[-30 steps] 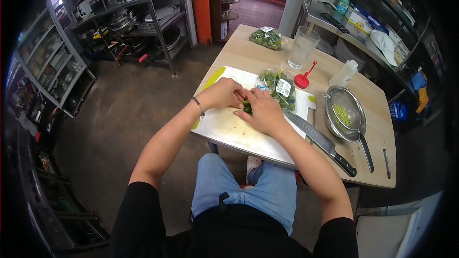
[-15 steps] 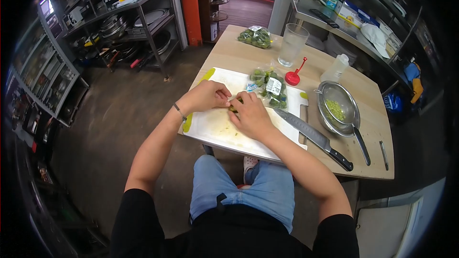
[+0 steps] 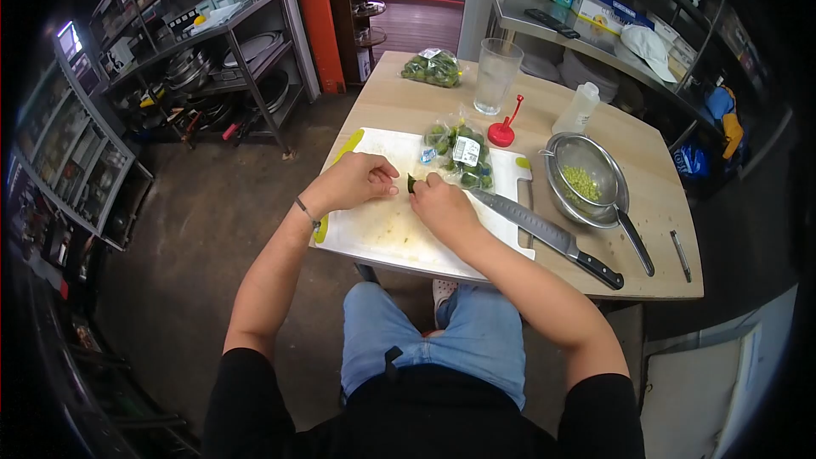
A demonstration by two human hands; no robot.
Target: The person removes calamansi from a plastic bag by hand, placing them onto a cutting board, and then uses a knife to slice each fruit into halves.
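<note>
Over the left part of a white cutting board [image 3: 357, 234], my left hand [image 3: 357, 180] has its thumb and fingers curved and apart, with nothing seen between them. My right hand [image 3: 444, 211] pinches a small dark green piece [image 3: 411, 182] near the middle of the board. Just behind it lies a clear bag of green vegetables [image 3: 459, 153] with a white label. A large knife [image 3: 544, 232] rests to the right of my right hand, its blade across the board's edge. Small green and yellowish bits are scattered on the board.
A strainer [image 3: 581, 172] in a metal bowl holds pale green pieces. Around it are a pen [image 3: 680, 257], a white bottle [image 3: 577, 109], a red funnel-like cap [image 3: 501, 133], a glass [image 3: 496, 76] and a second green bag [image 3: 432, 68]. Metal shelves [image 3: 255, 76] stand beyond.
My hands have moved apart; the left one no longer reaches the green piece, which stays in my right fingers. The whole view has shifted slightly.
</note>
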